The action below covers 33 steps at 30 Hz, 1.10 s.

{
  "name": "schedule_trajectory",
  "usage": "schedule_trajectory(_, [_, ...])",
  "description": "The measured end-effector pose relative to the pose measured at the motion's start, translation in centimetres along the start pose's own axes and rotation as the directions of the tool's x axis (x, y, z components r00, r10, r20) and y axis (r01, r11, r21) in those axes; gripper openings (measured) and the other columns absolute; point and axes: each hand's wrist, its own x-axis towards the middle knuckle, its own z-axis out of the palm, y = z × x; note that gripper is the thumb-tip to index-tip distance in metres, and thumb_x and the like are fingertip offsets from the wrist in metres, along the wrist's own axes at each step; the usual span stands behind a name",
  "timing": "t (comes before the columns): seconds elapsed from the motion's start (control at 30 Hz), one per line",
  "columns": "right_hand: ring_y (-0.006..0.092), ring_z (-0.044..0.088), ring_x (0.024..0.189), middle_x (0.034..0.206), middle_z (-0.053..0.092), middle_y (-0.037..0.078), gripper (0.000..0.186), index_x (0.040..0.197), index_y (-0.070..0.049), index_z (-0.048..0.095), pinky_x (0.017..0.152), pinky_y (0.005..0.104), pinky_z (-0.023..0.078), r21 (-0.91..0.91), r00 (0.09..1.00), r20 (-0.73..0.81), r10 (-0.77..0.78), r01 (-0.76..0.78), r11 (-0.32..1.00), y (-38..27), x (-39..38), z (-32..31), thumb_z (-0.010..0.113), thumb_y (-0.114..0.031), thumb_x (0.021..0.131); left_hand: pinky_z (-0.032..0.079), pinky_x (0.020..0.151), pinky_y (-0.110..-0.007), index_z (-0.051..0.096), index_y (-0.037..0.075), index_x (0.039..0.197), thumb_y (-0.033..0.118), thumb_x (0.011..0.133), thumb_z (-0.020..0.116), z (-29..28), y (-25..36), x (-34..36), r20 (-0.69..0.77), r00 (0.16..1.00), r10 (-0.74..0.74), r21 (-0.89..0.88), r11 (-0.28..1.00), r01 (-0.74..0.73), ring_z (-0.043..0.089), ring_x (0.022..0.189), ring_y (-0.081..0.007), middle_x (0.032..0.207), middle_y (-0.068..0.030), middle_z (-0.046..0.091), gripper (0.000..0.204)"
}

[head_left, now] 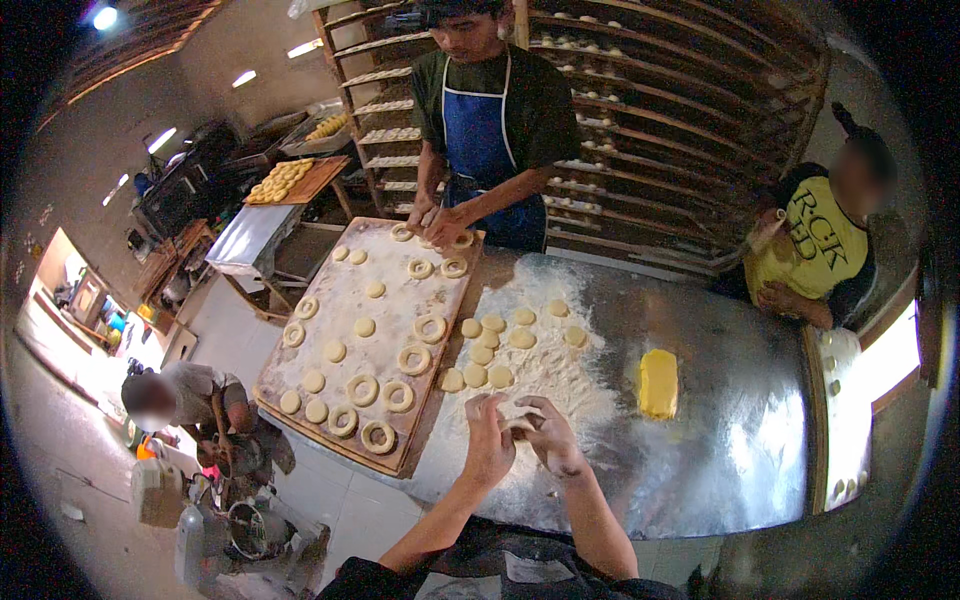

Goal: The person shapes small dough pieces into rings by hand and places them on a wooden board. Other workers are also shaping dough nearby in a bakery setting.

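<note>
Over the floured near side of the metal table, my left hand and my right hand come together with curled fingers. Between them is a small pale piece of dough, mostly hidden by the fingers, so its shape is unclear. Just beyond my hands, several flat dough rounds lie on scattered white flour. To the left, a floured wooden board carries dough rings along its near and right parts, with plain dough rounds among them.
A yellow block rests on the metal table to the right. Across the board, a co-worker in a blue apron handles dough. Another person in yellow stands at the far right. Behind are tray racks; someone crouches lower left.
</note>
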Motion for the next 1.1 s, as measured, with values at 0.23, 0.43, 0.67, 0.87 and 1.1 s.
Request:
schedule_trajectory(0.23, [0.0165,0.055,0.065,0.075,0.061,0.006,0.046,0.125,-0.007,0.048,0.058,0.0311,0.047,-0.384,0.937,-0.349,-0.026,-0.117,0.916,-0.5,-0.8,2.5,0.053,-0.043,0.098,0.055,0.069,-0.035,0.048,0.007,0.120,0.014,0.097,0.046,-0.8,0.8,-1.8,0.320,0.897,-0.306,-0.821,0.382,0.423,0.067,0.082,-0.0204,0.092,-0.0103,0.062,0.024])
schedule_trajectory(0.43, [0.0179,0.062,0.080,0.129,0.055,0.013,0.058,0.126,-0.009,0.047,0.070,0.0273,0.051,-0.593,0.953,-0.134,-0.272,0.142,0.793,1.1,0.1,4.8,0.050,-0.058,0.097,0.053,0.058,-0.042,0.053,0.010,0.110,0.035,0.108,0.037,-2.1,0.7,-1.1,0.079,0.988,-0.133,0.059,0.990,0.128,0.069,0.066,-0.0339,0.077,-0.0135,0.067,0.030])
schedule_trajectory(0.67, [0.0156,0.055,0.047,0.073,0.059,0.004,0.041,0.115,-0.013,0.047,0.043,0.0263,0.044,-0.156,0.957,-0.289,0.001,-0.048,0.987,3.7,3.9,6.0,0.041,-0.051,0.101,0.048,0.053,-0.048,0.057,0.010,0.098,0.027,0.104,0.043,-5.2,-2.0,0.2,-0.056,0.986,-0.158,-0.021,0.987,0.157,0.064,0.060,-0.0404,0.064,-0.0172,0.062,0.023])
schedule_trajectory(0.87, [0.0359,0.057,0.119,0.133,0.052,0.024,0.066,0.143,-0.008,0.037,0.099,0.0443,0.046,0.087,0.981,0.175,-0.081,0.067,0.994,5.8,8.8,9.4,0.041,-0.058,0.100,0.048,0.050,-0.051,0.057,0.010,0.101,0.030,0.104,0.042,-9.3,-7.0,2.8,-0.072,0.989,-0.132,0.049,0.990,0.135,0.064,0.059,-0.0410,0.063,-0.0201,0.062,0.025])
schedule_trajectory(1.1, [0.0259,0.058,0.116,0.126,0.057,0.018,0.067,0.141,-0.008,0.036,0.094,0.0402,0.049,-0.294,0.991,-0.119,-0.058,0.021,0.956,8.7,14.4,13.3,0.042,-0.059,0.099,0.049,0.051,-0.052,0.055,0.009,0.109,0.031,0.105,0.040,-15.5,-11.2,5.8,0.105,0.960,-0.261,-0.056,0.962,0.267,0.063,0.057,-0.0428,0.062,-0.0203,0.062,0.027])
